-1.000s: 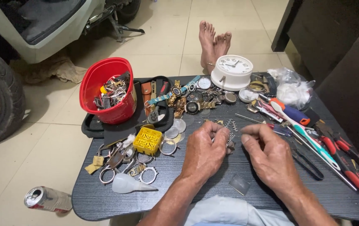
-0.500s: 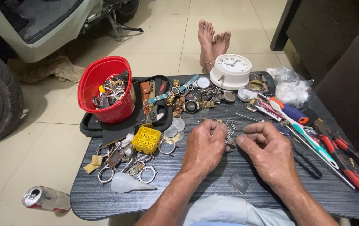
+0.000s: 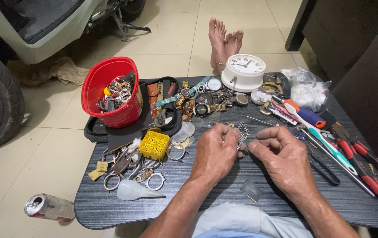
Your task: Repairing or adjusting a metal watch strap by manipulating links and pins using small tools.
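Note:
Both my hands rest close together on the dark grey table (image 3: 109,211). My left hand (image 3: 215,152) curls around a silver metal watch band (image 3: 242,132), whose links stick out past my fingers. My right hand (image 3: 281,156) has its fingers bent, with the fingertips pinched right beside the band's near end. What sits between those fingertips is too small to tell.
A red bucket (image 3: 109,94) of metal parts stands on a black tray at the left. A yellow grid box (image 3: 154,144), watch rings, wristwatches (image 3: 206,108), a white clock (image 3: 243,72), pliers and screwdrivers (image 3: 360,163) crowd the table. A can (image 3: 48,206) lies on the floor; bare feet (image 3: 225,42) beyond.
My two hands have drawn slightly closer together over the watch band. Everything else on the table stays where it was.

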